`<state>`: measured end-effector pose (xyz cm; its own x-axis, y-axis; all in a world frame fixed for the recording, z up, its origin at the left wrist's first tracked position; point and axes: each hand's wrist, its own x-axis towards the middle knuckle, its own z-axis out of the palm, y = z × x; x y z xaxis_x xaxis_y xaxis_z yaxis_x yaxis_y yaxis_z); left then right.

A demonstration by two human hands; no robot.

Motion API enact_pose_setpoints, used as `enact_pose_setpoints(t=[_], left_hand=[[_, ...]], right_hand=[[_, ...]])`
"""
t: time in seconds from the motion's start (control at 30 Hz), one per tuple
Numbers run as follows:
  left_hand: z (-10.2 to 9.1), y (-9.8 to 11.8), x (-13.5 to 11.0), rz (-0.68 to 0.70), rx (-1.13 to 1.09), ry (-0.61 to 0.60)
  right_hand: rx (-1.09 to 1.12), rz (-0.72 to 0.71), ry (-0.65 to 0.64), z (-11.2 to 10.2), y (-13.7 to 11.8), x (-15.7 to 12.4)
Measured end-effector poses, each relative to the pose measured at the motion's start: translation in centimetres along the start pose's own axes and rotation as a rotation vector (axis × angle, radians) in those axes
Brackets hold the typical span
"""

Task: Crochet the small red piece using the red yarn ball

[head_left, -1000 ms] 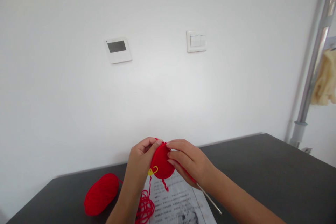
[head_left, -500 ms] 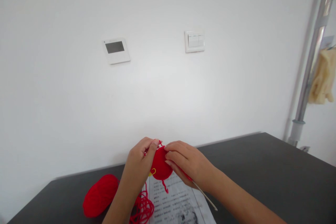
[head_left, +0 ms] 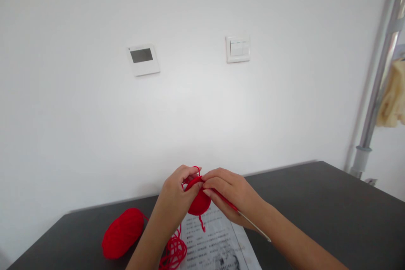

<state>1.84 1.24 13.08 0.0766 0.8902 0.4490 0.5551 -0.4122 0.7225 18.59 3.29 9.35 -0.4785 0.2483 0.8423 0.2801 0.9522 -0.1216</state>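
A round red crochet piece [head_left: 200, 204] is pinched between the thumb and fingers of my left hand [head_left: 179, 190], a short yarn tail hanging from its lower edge. Red yarn loops up over my left index finger. My right hand [head_left: 230, 194] is closed around a crochet hook [head_left: 253, 224] with a red grip and a pale shaft, whose rear end points down to the right. The hook's working tip meets the top edge of the piece, mostly hidden by my fingers. Both hands almost touch, above a printed sheet [head_left: 215, 240].
On the dark table [head_left: 294, 206], a red yarn ball [head_left: 123, 233] lies to the left, with loose red yarn [head_left: 173, 251] coiled beside my left forearm. A white wall carries a panel [head_left: 144, 60] and a switch [head_left: 238, 49]. A metal pole [head_left: 375, 105] stands at right.
My left thumb has come down over the front of the crochet piece, and the yellow clip-like loop is no longer visible. The hook's grip shows more beyond my right hand. The view has shifted slightly.
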Motion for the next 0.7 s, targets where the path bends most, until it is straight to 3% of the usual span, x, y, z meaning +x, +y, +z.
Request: enact_pose_setpoints(t=[0.4,0.7], left_hand=[[0.3,-0.5,0.0,0.005,0.017,0.091],[0.2,-0.6,0.0,0.024,0.037,0.037]], right_hand=[[0.127,0.105,-0.059,-1.6,-1.0,0.7],[0.198,0.235,-0.097,-2.7,-1.4,0.8]])
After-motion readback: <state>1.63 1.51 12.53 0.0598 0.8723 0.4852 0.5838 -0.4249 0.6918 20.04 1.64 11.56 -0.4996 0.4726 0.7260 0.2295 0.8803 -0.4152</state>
